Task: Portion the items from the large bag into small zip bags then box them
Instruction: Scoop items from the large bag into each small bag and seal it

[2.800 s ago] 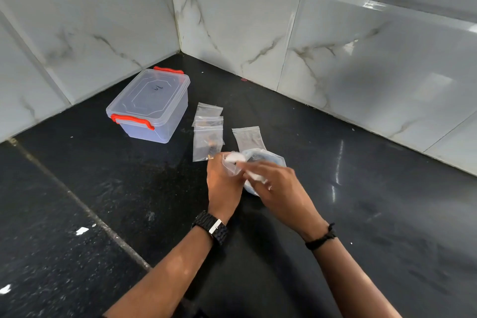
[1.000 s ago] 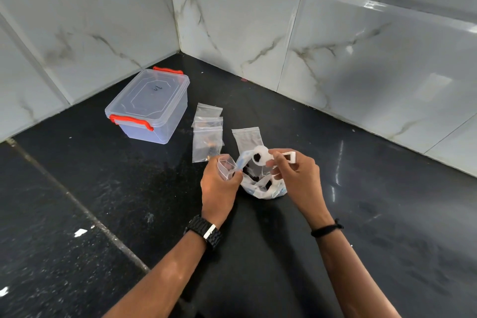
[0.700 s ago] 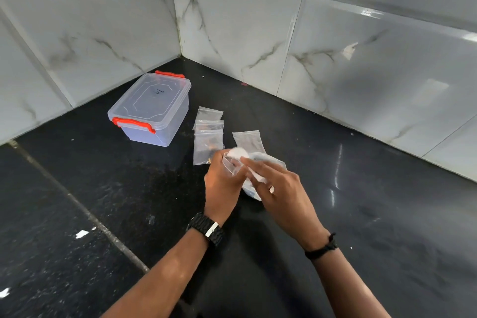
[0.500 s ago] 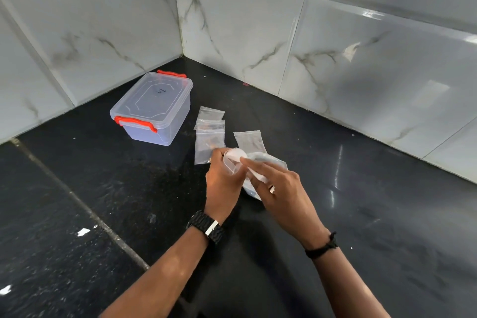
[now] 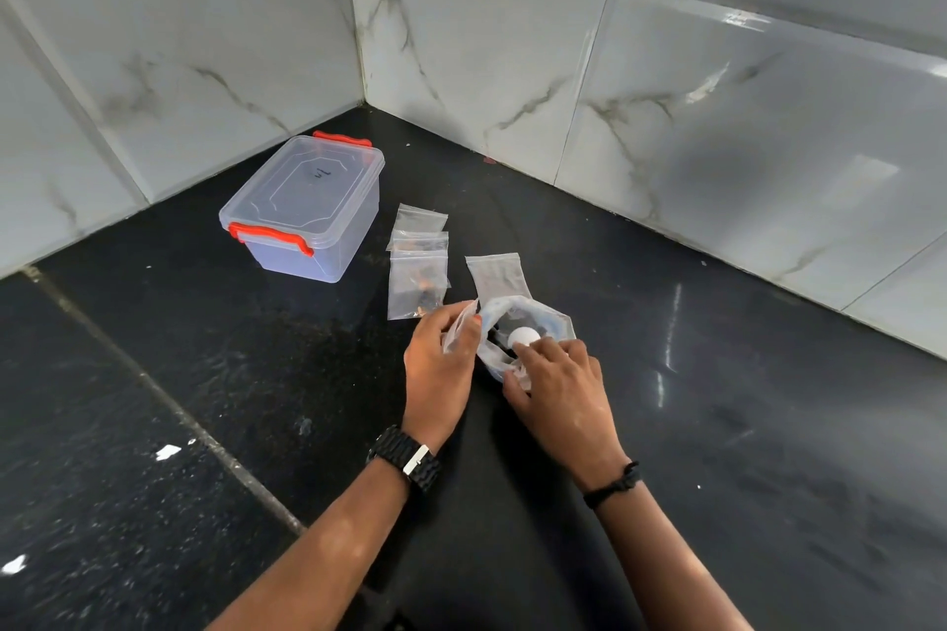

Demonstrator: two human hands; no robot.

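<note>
The large clear bag (image 5: 551, 318) lies open on the black floor, with small dark pieces and a round white item (image 5: 523, 336) inside its mouth. My right hand (image 5: 561, 387) reaches into that bag, fingertips on the white item. My left hand (image 5: 440, 364) holds a small clear zip bag (image 5: 458, 331) just left of the large bag. Beyond them lie more small zip bags: one empty (image 5: 499, 274), and a stack of three (image 5: 417, 261), the nearest with dark and orange pieces inside.
A clear plastic box (image 5: 307, 205) with its lid on and orange latches stands at the back left, near the corner of the marble-tiled walls (image 5: 717, 92). A grout line (image 5: 169, 405) crosses the black floor on the left. White flecks lie at the lower left.
My right hand has drawn back from the small bag's mouth and gone down into the large bag, onto the white item. My left hand keeps hold of the small bag.
</note>
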